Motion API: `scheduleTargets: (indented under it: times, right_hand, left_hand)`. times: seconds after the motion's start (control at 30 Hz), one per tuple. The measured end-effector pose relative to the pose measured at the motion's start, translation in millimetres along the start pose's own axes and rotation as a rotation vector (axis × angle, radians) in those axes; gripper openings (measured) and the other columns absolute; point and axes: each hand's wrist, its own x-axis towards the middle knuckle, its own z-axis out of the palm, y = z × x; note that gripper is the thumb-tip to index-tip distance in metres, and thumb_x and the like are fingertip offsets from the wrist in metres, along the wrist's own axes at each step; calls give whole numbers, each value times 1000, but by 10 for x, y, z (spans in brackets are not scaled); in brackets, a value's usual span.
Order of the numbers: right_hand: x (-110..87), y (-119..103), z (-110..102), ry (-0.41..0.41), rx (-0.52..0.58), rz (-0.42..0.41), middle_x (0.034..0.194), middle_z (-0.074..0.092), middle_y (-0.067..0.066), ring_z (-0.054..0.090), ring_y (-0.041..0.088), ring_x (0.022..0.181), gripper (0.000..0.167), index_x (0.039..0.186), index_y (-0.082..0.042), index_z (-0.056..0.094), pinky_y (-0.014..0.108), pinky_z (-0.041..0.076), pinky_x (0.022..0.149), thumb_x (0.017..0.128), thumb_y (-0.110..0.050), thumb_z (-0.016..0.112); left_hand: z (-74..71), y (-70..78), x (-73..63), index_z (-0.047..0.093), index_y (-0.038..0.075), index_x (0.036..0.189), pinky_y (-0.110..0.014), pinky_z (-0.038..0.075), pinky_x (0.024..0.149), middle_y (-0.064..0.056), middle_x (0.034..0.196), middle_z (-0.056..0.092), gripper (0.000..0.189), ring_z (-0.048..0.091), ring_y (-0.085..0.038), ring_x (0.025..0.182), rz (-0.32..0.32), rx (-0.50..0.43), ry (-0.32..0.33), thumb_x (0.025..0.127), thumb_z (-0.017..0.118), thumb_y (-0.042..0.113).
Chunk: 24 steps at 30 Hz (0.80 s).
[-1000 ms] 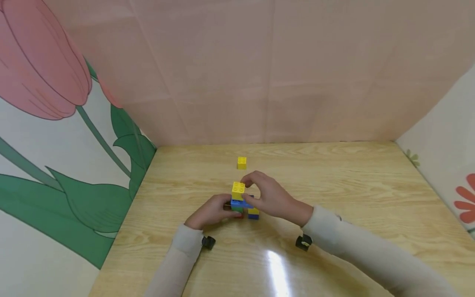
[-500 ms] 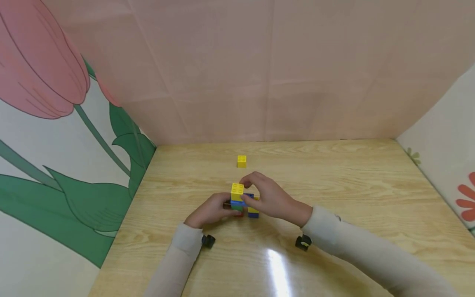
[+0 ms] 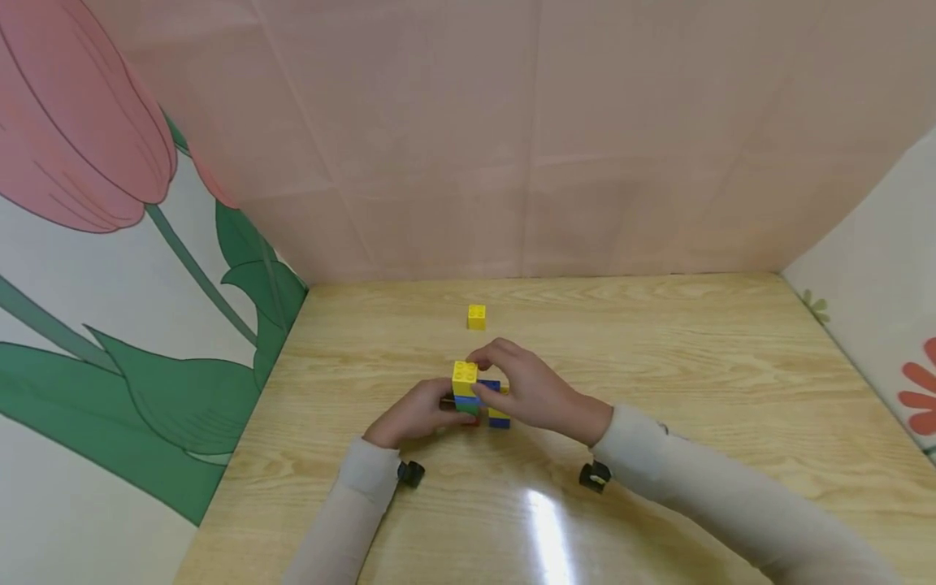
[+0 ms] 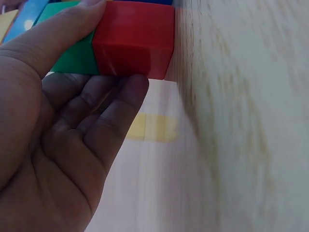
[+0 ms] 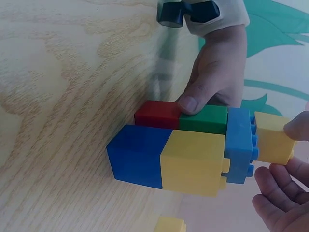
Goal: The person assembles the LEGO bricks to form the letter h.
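My left hand (image 3: 417,413) holds a small tower at its base. In the left wrist view its thumb and fingers lie on either side of the green brick (image 4: 72,58) and the red brick (image 4: 135,38) below it. Beside that column stands a dark blue brick (image 5: 137,157) with a yellow brick (image 5: 193,162) on top. A longer blue brick (image 5: 239,145) lies across the green brick and reaches toward the yellow one. My right hand (image 3: 537,386) pinches another yellow brick (image 3: 465,378) at the studs of the long blue brick. Whether it is fully seated, I cannot tell.
A loose yellow brick (image 3: 477,317) sits on the wooden table (image 3: 658,349), beyond the tower. A pink wall covering (image 3: 526,146) rises behind the table, with flower-patterned walls at both sides. Each wrist bears a small black camera.
My right hand has shifted slightly left with the pinched yellow brick, and more of the blue brick shows to its right. The left hand keeps its hold on the tower.
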Motion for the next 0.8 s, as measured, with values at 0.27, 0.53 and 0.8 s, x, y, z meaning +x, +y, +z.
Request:
scheduleTargets:
  times: [0.27,0.53,0.8]
  right_hand:
    - [5,20,7,20,-58,-47,113,62,3,61,17,105,35,122,-11,61,32,52,88,93,-28,67]
    - [5,15,-4,19,-62,-58,112,66,1,64,16,103,34,121,-10,63,33,54,86,93,-28,68]
    - [-1,-40,-30,-4,-93,-60,115,66,4,64,18,105,36,123,-8,63,31,54,85,93,-27,68]
  left_hand:
    - [-4,34,-7,60,31,127,-27,49,93,14,120,62,42,60,-6,109,-11,7,-2,88,73,35]
    - [-2,28,-9,60,30,129,-27,49,92,14,121,62,44,60,-6,109,2,7,-4,87,73,35]
    - [-1,14,-1,60,30,128,-28,49,93,14,120,63,42,61,-6,109,19,1,-5,88,73,34]
